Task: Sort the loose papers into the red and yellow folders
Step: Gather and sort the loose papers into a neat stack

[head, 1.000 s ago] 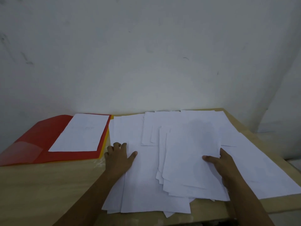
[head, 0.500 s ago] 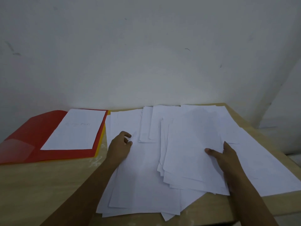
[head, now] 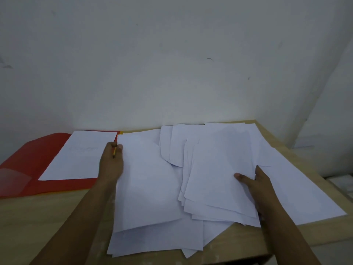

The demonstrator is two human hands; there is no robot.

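Note:
An open red folder lies at the left of the table with one white sheet on its right half. Under it a yellow folder shows only as a thin edge. Loose white papers overlap in a wide spread over the middle and right of the table. My left hand pinches the right edge of the folders, with yellow showing between finger and thumb. My right hand holds a small stack of sheets, thumb on top and fingers beneath.
The wooden table stands against a pale wall, with its right edge angling toward me. Some papers overhang the near edge. A white surface lies lower at the far right.
My left hand has left the loose papers and moved up and left to the folders' right edge, closing on it. My right hand keeps the stack where it was.

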